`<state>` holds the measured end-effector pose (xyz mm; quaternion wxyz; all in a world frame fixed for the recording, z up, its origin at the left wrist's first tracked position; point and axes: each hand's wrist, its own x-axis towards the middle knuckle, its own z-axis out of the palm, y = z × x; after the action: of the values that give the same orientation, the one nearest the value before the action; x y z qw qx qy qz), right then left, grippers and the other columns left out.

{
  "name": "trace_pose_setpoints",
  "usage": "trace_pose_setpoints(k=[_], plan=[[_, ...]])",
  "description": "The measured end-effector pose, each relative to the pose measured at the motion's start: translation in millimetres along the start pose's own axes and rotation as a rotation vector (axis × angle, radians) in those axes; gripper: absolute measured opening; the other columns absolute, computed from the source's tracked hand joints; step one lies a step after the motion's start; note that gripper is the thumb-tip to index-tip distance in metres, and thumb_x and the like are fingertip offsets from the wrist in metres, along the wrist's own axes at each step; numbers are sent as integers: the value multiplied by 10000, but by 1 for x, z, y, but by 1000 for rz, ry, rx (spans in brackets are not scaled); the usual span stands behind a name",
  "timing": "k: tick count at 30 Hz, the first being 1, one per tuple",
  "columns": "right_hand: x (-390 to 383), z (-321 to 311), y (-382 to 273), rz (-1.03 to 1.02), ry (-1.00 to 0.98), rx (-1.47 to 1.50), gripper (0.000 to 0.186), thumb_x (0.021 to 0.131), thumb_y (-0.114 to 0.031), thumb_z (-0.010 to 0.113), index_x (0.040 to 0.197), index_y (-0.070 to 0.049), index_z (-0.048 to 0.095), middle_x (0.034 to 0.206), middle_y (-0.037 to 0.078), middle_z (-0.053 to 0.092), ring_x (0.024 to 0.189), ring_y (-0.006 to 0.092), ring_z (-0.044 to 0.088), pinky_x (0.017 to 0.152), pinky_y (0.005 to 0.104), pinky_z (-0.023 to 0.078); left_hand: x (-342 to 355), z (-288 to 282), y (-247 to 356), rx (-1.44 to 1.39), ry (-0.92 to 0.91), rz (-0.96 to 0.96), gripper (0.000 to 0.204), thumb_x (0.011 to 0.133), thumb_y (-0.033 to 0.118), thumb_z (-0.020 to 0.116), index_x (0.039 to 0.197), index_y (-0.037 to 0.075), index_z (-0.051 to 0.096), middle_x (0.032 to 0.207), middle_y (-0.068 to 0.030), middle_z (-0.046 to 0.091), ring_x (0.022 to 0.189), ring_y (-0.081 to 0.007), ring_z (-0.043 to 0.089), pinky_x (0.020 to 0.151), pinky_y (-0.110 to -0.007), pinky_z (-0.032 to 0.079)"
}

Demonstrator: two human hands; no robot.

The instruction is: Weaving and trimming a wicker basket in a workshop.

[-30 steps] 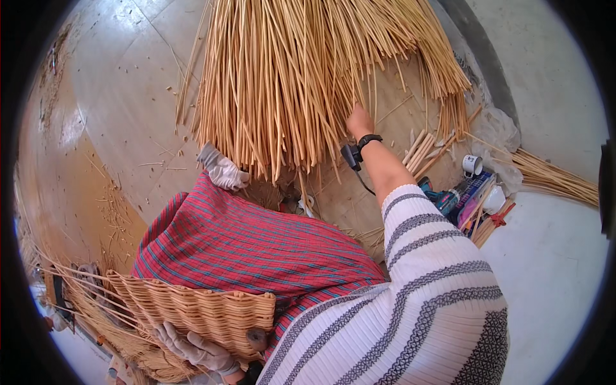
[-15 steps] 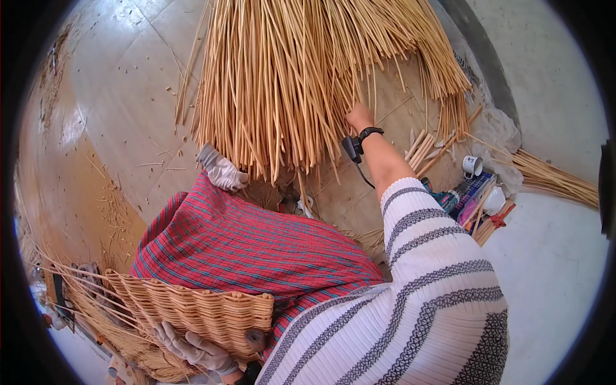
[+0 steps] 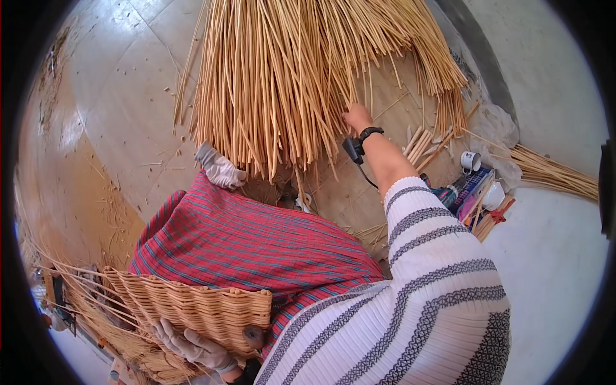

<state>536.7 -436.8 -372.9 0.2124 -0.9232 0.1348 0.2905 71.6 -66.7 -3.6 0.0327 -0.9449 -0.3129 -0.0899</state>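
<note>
My bare right hand (image 3: pixel 356 117), wearing a black wrist strap and a small wired device (image 3: pixel 353 149), reaches into the big fan of loose rattan sticks (image 3: pixel 263 83), fingers closed on stick ends. At lower left, a woven rattan panel (image 3: pixel 202 298) with long unwoven strands leans on the red checked cloth (image 3: pixel 256 237) over my legs. My gloved left hand (image 3: pixel 189 346) holds this panel by its lower part. A pale cloth-covered shape (image 3: pixel 218 170), perhaps a foot, lies at the cloth's far end.
Right of my arm are cut sticks (image 3: pixel 421 146), an enamel mug (image 3: pixel 470 162), a teal power tool (image 3: pixel 444 194) and clear plastic bags (image 3: pixel 500 125). Another bundle of long sticks (image 3: pixel 552 173) extends rightward. Loose strands (image 3: pixel 106 337) and scraps cover the left floor.
My right hand has shifted slightly left and up among the stick ends, and the view has moved a little. My left hand stays on the panel.
</note>
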Motion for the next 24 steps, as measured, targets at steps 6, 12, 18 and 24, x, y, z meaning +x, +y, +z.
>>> trace_pose_setpoints(k=[6, 12, 18, 24], plan=[[4, 13, -2, 25, 152, -105, 347, 894, -273, 765, 1200, -111, 737, 1156, 189, 741, 1113, 388, 691, 925, 494, 553, 0, 0, 1, -46, 6, -6, 557, 1122, 349, 371, 1498, -47, 480, 1549, -226, 471, 1480, -411, 383, 1234, -547, 273], [12, 7, 5, 18, 13, -71, 352, 913, -266, 740, 1203, -69, 706, 1177, 204, 730, 1116, 413, 682, 933, 501, 548, -4, 1, -6, -10, -28, -24, 568, 1121, 363, 371, 1495, -49, 486, 1549, -234, 470, 1479, -419, 380, 1232, -554, 273], [25, 7, 15, 52, -181, 303, 308, 1016, -120, 582, 1291, 19, 571, 1045, 257, 717, 896, 339, 735, 709, 449, 595, -4, 0, -5, -40, 5, -17, 561, 1117, 364, 384, 1478, -47, 510, 1542, -235, 480, 1474, -424, 389, 1234, -545, 275], [27, 13, 27, 200, -231, 609, 152, 954, -5, 464, 1017, 41, 595, 734, 239, 623, 498, 258, 560, 405, 414, 375, -1, 5, -9, -66, 29, 6, 543, 1118, 354, 393, 1463, -41, 532, 1513, -235, 514, 1452, -401, 428, 1229, -531, 297]])
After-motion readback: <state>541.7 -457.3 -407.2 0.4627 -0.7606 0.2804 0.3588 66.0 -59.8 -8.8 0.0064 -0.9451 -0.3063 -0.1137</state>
